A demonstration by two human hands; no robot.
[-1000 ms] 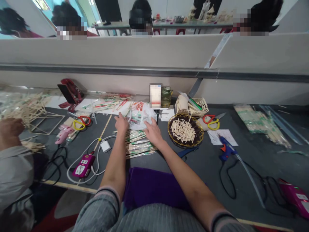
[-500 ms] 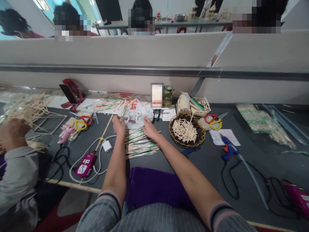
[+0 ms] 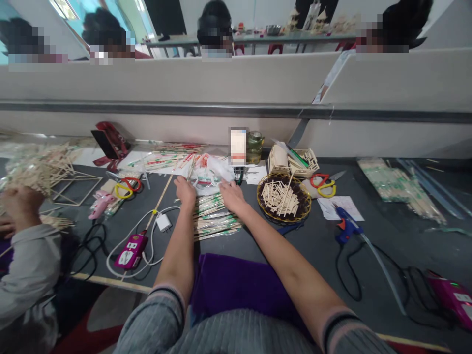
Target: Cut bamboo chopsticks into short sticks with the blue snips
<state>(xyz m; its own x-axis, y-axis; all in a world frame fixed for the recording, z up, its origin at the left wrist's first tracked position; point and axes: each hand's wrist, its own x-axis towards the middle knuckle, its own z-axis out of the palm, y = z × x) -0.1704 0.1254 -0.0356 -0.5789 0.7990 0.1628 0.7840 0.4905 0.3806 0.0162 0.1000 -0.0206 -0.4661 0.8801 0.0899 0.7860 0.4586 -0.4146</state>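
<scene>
A crinkled white plastic bag (image 3: 209,173) with red print lies in front of me, between my two hands. My left hand (image 3: 185,191) is closed at the bag's left edge, its fingertips partly hidden. At the right edge, my right hand (image 3: 232,195) has its fingers curled on the plastic. Just below the bag, several thin wooden sticks in clear wrappers with green print (image 3: 216,223) lie side by side, some under my right hand. More wrapped sticks with red and green print (image 3: 165,158) are spread behind the bag on the left.
To the right are a basket of short sticks (image 3: 280,197), scissors (image 3: 325,188) and a blue glue gun (image 3: 346,223). A glass jar (image 3: 255,147) stands behind. On the left are a pink glue gun (image 3: 101,202), a magenta box with cable (image 3: 132,250) and a co-worker's hand (image 3: 24,201).
The plastic bag looks flatter and less puffed up. My right hand has shifted slightly and its fingers are more curled. The co-worker's hand at the left has moved a little.
</scene>
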